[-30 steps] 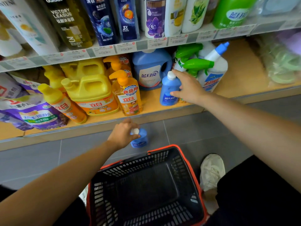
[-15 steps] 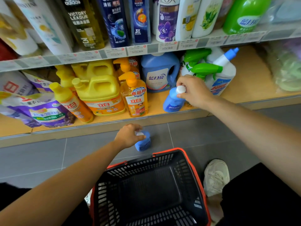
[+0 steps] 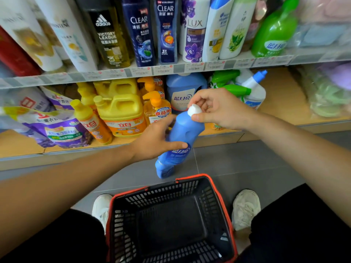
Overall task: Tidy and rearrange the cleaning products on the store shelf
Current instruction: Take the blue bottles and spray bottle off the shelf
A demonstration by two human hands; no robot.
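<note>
– Hands first: what are they on?
– Left hand (image 3: 153, 141) is wrapped round the body of the blue plastic bottle with the white cap (image 3: 187, 130), thumb across its label. Right hand (image 3: 222, 111) pinches that cap. I see the bottle tilted in the air, just out from the front edge of the wooden bottom shelf (image 3: 281, 111).
– And a second ago?
– Right hand had a blue bottle standing at that front edge. Left had another down on the grey floor tiles (image 3: 247, 164). Neither is there now. The blue lump below my left hand may be the second bottle; I cannot tell.
– Meaning?
– I'd judge the stray is off the floor, with shelving yet to do. The red-rimmed black basket (image 3: 171, 192) waits beneath.
</note>
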